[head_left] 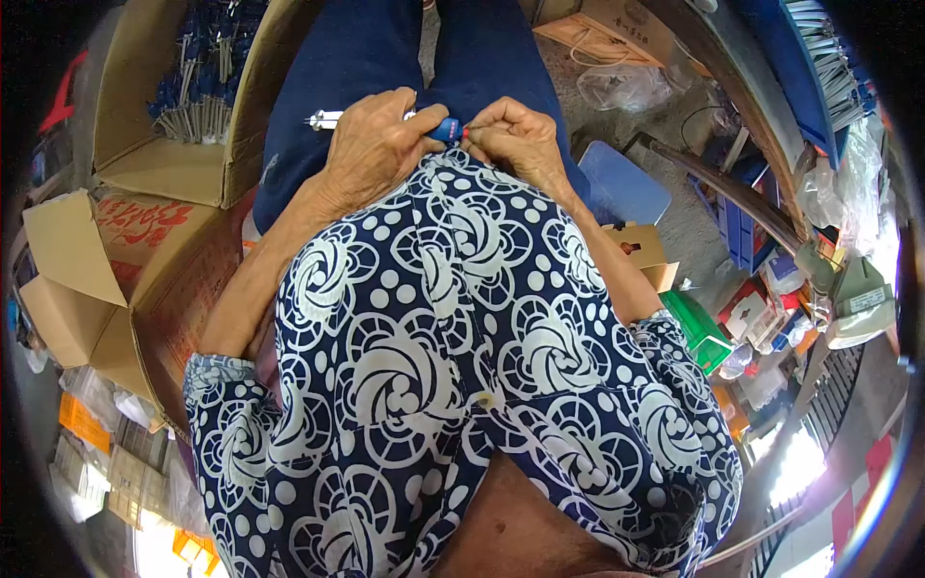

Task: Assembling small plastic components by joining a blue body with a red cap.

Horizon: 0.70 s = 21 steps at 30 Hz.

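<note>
My left hand (376, 140) is closed around a slim tool above my lap. Its silvery, forked metal end (324, 119) sticks out to the left, and its blue, rounded end (446, 130) comes out on the right. The middle of the tool is hidden by my fingers, so its exact kind cannot be told. Fingers of my right hand (515, 140) pinch a small red piece (466, 133) against that blue end. Both hands nearly meet just beyond the hem of the patterned blue-and-white shirt (453, 279).
At the upper left, an open cardboard box (159, 173) holds several similar blue-and-silver tools (198, 106). A second carton (164, 260) stands nearer. More metal pieces fill a blue bin (805, 77) at the upper right. A blue stool seat (624, 183) and green crate (696, 332) lie right.
</note>
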Each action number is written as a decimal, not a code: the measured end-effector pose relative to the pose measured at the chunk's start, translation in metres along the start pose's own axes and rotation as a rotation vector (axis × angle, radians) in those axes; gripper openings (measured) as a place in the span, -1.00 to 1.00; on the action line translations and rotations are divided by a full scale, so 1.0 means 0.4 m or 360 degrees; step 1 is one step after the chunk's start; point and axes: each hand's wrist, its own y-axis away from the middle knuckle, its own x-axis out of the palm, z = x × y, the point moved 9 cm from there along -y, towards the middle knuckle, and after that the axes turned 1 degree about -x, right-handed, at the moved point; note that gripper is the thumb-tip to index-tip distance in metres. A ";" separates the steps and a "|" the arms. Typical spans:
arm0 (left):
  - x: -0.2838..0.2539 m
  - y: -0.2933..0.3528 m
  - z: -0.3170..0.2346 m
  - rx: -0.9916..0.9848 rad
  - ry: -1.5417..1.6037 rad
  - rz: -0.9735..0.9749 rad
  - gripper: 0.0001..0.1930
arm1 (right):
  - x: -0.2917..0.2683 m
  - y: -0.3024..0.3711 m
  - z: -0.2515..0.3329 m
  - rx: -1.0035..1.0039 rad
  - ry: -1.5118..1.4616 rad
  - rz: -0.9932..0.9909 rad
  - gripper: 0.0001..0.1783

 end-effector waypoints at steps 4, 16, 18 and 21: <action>-0.017 -0.011 0.017 -0.0014 0.0000 0.0016 -0.71 | 0.012 -0.018 0.001 -0.0002 -0.0029 0.0002 -0.95; -0.161 -0.139 0.112 -0.0663 0.0991 0.0094 -0.69 | 0.005 -0.003 0.027 -0.0128 -0.0192 0.0118 -0.70; -0.228 -0.167 0.119 -0.0508 0.0857 -0.0083 -0.70 | 0.010 0.000 0.019 -0.0128 -0.0130 0.0161 -0.72; -0.350 -0.247 0.129 -0.0226 0.0649 -0.0238 -0.71 | 0.008 0.010 0.026 -0.0116 0.0023 0.0040 -0.68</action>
